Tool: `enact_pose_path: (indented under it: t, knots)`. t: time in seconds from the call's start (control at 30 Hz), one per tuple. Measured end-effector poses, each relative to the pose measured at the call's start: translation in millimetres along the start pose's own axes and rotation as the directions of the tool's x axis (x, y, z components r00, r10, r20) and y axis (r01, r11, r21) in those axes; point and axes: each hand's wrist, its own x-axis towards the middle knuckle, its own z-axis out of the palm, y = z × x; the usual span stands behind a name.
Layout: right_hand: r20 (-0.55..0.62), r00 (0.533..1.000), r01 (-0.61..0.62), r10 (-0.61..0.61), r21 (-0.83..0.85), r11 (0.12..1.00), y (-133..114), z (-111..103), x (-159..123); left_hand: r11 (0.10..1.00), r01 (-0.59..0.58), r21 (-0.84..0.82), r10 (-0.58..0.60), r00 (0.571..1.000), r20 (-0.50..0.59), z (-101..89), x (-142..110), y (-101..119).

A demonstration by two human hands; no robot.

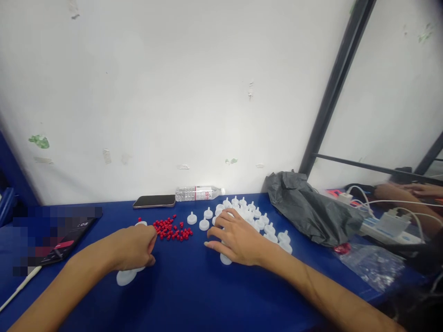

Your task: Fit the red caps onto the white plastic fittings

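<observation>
My left hand is curled closed at the left edge of a loose pile of small red caps. Its fingertips are turned away, so what they hold, if anything, is hidden. White spouted lids lie around it: a white lid below the wrist and another behind the knuckles with a red cap at its top. My right hand reaches over the near side of a cluster of white spouted lids, fingers spread. One white lid shows partly from under its palm.
A phone and a clear water bottle lie along the wall. At left is a larger phone with a white cable. On the right sit a grey plastic bag, a power strip and a clear bag. Another person's arm shows beyond.
</observation>
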Motion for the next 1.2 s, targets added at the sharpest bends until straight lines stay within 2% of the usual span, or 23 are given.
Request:
enact_pose_path:
  t: [0.13, 0.23, 0.37, 0.47, 0.6, 0.73, 0.97, 1.2]
  knots:
    - [-0.017, 0.999, 0.044, -0.045, -0.079, 0.996, 0.4, 0.7, 0.3, 0.999, 0.043, -0.017, -0.043, 0.999, -0.004, -2.7, 2.6, -14.6]
    - [-0.015, 0.996, 0.092, -0.093, -0.096, 0.991, 0.1, 4.2, -0.1, 0.999, 0.042, -0.007, -0.042, 0.998, -0.047, -2.8, 5.3, -15.2]
    - [-0.008, 0.987, 0.160, -0.160, 0.013, 0.987, -4.9, 4.5, -0.8, 0.999, -0.016, 0.045, 0.024, 0.982, -0.187, -4.8, 8.6, -6.3]
    - [-0.034, 0.985, 0.170, -0.167, 0.099, 0.980, -10.0, 1.2, -1.4, 0.996, -0.059, 0.066, 0.073, 0.970, -0.233, -6.4, 10.8, -0.6]
    - [-0.044, 0.995, 0.095, -0.092, 0.091, 0.991, -11.3, 0.1, -3.2, 0.992, -0.098, 0.079, 0.114, 0.966, -0.231, -5.0, 13.6, 2.5]
    - [-0.002, 0.999, 0.051, -0.051, 0.056, 0.997, -7.2, 3.8, -5.4, 0.992, -0.093, 0.090, 0.111, 0.970, -0.218, -0.8, 16.8, 3.8]
    - [0.067, 0.991, 0.108, -0.112, 0.064, 0.992, -6.7, 2.8, -4.0, 0.987, -0.104, 0.122, 0.127, 0.971, -0.203, 8.0, 22.5, 4.2]
    - [0.020, 0.994, 0.109, -0.112, 0.111, 0.988, -6.4, 5.4, -4.5, 0.990, -0.065, 0.126, 0.092, 0.972, -0.218, 3.3, 22.0, 3.3]
